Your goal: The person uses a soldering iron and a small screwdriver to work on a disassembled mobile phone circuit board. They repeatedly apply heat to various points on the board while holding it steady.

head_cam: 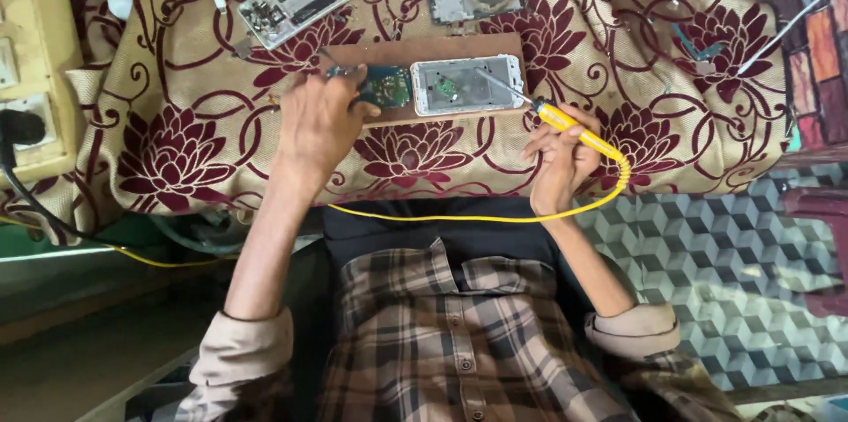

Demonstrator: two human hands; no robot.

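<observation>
On wooden board [389, 56]: opened phone [466, 85] centred, circuit board [382, 86] just left pinched in left hand [320, 126], soldering iron [565, 119] gripped by right hand [561, 162], tip over phone; slip likely scorches parts.

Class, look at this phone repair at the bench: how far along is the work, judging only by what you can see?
Done: the white phone lies opened on the wooden board, insides bare. In hand: the left hand steadies a green circuit board beside it, while the right hand holds a yellow soldering iron, tip over the phone. Left: the phone has no cover on; two more opened phones wait behind.
</observation>
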